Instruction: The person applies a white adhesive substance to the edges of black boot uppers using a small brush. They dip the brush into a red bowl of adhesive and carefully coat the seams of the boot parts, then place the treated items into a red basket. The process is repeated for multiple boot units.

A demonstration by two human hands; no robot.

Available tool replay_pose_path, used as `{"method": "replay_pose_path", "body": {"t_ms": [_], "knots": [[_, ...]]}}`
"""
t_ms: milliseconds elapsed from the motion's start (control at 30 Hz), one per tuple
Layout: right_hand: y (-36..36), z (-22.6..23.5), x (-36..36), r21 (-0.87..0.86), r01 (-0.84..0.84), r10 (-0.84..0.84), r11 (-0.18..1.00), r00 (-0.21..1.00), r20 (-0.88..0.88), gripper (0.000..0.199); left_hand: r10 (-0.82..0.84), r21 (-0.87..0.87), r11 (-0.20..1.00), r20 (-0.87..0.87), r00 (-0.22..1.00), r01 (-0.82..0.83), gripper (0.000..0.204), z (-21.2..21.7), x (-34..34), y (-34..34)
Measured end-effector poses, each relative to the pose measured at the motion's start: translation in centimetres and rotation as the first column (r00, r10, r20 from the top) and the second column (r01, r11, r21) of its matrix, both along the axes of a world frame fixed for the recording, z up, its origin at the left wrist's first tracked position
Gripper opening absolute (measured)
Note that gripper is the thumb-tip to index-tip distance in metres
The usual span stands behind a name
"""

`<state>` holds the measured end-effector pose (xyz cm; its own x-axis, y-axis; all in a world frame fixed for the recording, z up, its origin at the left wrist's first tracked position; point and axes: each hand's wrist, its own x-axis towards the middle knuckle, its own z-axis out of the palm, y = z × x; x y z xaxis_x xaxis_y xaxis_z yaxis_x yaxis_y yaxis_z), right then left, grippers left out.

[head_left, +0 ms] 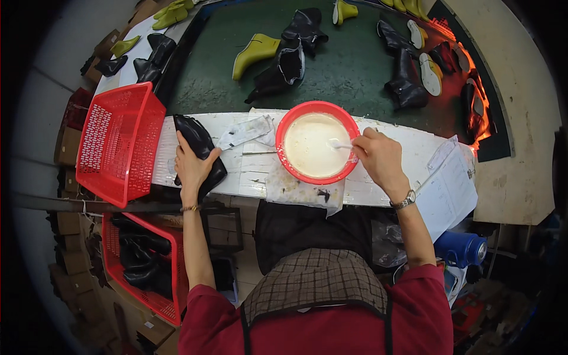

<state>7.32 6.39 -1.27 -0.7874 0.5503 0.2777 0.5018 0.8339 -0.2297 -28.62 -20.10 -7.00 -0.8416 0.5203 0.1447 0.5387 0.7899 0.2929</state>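
Observation:
My left hand [193, 168] is closed around a black leather boot [195, 131] lying on the white worktop [239, 171], thumb on its right side. Between the fingers of my right hand [381, 158] is a slim white brush [341, 144], its far end dipping into the cream-coloured liquid [310, 148]. That liquid fills much of a round red basin [286, 115]. The brush's bristles are too small or too wet to make out. A stained white cloth [245, 131] lies between the boot and the basin, and another stained cloth [307, 195] sits under the basin's near edge.
Beyond the worktop, a dark green conveyor belt [207, 77] carries black and yellow-green boots [257, 52]. An orange glow lights its right end. Left stands a red plastic basket [127, 171]; a lower red basket [177, 260] holds black boots. Papers [447, 192] and a blue flask [461, 248] are right.

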Motion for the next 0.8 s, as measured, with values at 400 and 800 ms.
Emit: {"method": "replay_pose_path", "body": {"t_ms": [400, 800], "knots": [[-0.5, -0.5, 3.6, -0.392, 0.076, -0.18, 0.917, 0.955, -0.236, 0.014, -0.424, 0.577, 0.815, 0.537, 0.729, 0.05, 0.047, 9.4, 3.3, -0.2], [0.8, 4.4, -3.0, -0.142, -0.445, 0.318, 0.884, 0.796, -0.515, 0.015, -0.555, 0.516, 0.83, 0.805, 0.211, 0.213, 0.036, 13.3, 8.7, 3.0]]}}
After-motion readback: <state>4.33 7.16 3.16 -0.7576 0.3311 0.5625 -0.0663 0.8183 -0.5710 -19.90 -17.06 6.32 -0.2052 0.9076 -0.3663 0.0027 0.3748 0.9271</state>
